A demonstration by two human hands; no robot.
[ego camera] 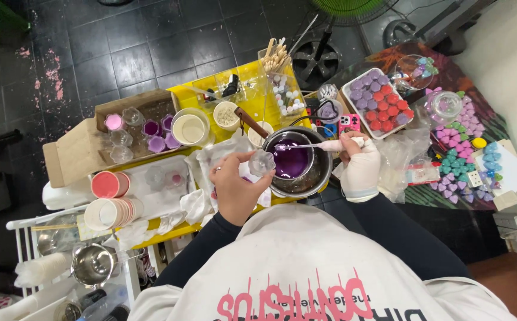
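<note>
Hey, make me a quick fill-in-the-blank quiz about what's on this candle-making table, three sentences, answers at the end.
1. The liquid in the metal pot is ____ in colour.
2. The left hand holds a small clear ____ beside the pot.
3. The right hand holds a spoon over the pot, and that hand is wrapped in a ____ bandage.

Missing words: purple; mould; white

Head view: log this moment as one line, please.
left hand: holds clear mould | right hand: holds spoon over purple liquid | pot: on yellow table
</note>
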